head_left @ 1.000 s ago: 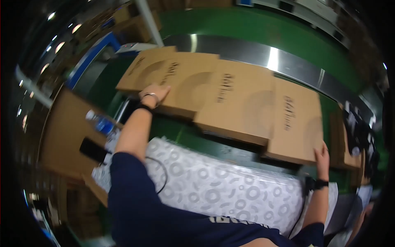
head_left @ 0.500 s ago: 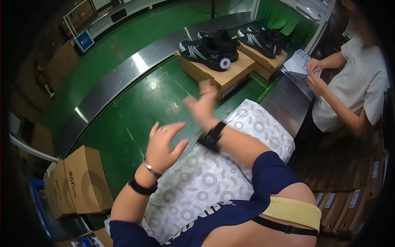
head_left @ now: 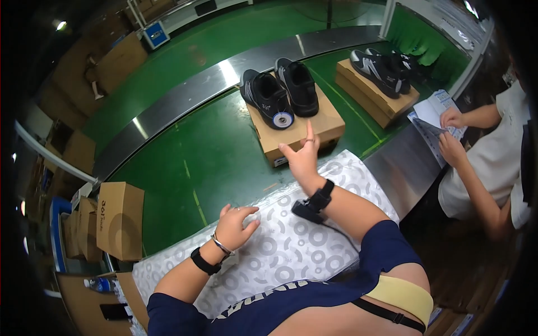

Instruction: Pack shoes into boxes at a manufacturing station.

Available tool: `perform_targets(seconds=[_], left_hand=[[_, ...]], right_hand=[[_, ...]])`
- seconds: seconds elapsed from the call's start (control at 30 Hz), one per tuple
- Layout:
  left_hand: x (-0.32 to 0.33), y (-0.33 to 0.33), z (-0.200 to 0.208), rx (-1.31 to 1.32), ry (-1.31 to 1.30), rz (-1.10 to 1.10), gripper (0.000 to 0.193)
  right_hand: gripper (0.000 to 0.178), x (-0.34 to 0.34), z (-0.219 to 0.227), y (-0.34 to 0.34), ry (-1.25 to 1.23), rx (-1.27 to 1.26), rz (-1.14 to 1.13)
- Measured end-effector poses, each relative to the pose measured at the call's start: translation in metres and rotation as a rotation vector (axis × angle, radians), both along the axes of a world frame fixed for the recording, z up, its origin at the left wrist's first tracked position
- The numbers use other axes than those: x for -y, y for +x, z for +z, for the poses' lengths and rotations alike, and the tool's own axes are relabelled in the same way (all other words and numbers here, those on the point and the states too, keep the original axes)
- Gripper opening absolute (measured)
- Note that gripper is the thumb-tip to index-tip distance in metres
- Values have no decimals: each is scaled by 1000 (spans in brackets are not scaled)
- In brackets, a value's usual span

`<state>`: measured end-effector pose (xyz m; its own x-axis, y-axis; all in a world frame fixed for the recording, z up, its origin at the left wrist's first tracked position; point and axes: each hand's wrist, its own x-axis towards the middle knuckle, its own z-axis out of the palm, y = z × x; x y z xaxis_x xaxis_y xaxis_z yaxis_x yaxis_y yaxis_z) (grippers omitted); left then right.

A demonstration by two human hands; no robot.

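A brown shoebox (head_left: 328,124) on the green conveyor belt (head_left: 221,154) carries a pair of black sneakers (head_left: 300,88) side by side, one with a round hang tag (head_left: 283,120). My right hand (head_left: 304,159) is at the box's near edge, index finger stretched over its top and thumb spread; it appears to touch the cardboard. Over the white sheet with grey ring patterns (head_left: 291,235), my left hand (head_left: 235,227) hovers with nothing in it, fingers apart and slightly bent. The sheet covers the near edge in front of me.
Another shoebox (head_left: 364,92) with black-and-silver sneakers (head_left: 375,70) stands farther right. A co-worker's hands (head_left: 451,131) hold papers at the right. Brown cartons (head_left: 120,221) stand at the left, above an open carton (head_left: 84,302) with a bottle. A metal rail (head_left: 185,89) runs behind the belt.
The near shoebox has turned and now sits apart from the other one. My right hand has reached to its edge. My view has shifted, and my left hand stays over the sheet.
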<state>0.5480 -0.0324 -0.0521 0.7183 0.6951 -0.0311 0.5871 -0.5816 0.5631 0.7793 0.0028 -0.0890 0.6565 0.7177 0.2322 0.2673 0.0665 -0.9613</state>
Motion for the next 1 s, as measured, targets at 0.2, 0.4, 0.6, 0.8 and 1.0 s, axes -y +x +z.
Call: perform_targets(seconds=[0.2,0.4,0.6,0.8,1.0], left_hand=[[9,16,3,37,-19,115,24],[-25,58,39,495,173,259,31],[-77,75,73,581,444,246,34],[-75,61,75,694,-68,280,17],[-2,42,108,774,-319,-24,17]], right_hand=[[62,-64,75,72,105,699,268],[26,-69,74,52,66,754,576],[26,23,130,9,149,621,766],[30,73,164,-6,-81,453,905],[59,70,143,-31,476,112,1125]])
